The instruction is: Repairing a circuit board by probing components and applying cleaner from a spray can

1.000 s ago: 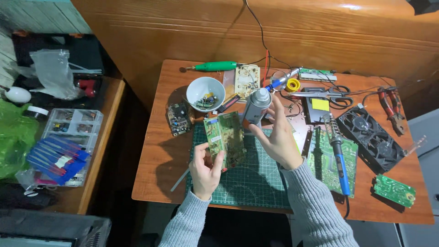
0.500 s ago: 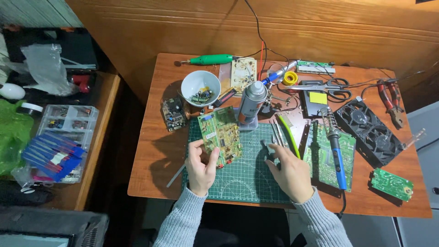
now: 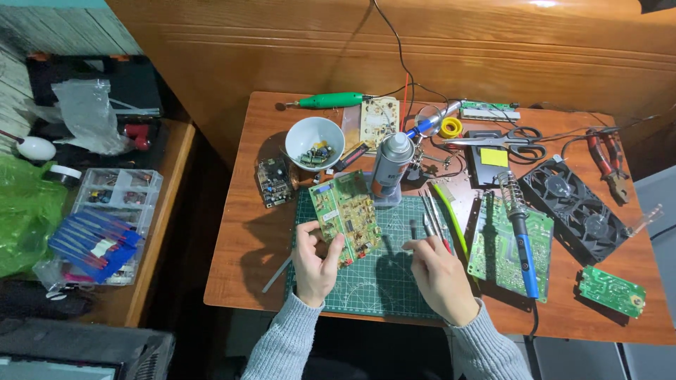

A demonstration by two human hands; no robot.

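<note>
Green circuit board [image 3: 346, 215], component-studded, tilts upright in left hand [image 3: 315, 262].

We cannot tell what our right hand [image 3: 440, 274] pinches at centre frame: its fingertips blur against the thin metal tools [image 3: 431, 214] there. Our left hand [image 3: 315, 262] covers the lower corner of the green circuit board [image 3: 345, 214]. The white bowl [image 3: 314, 143], upper centre, holds parts too small to identify. The grey case [image 3: 77, 355] is cut off at the lower left, our sleeves at the bottom, and the green bag [image 3: 24, 211] at the left edge.
</note>
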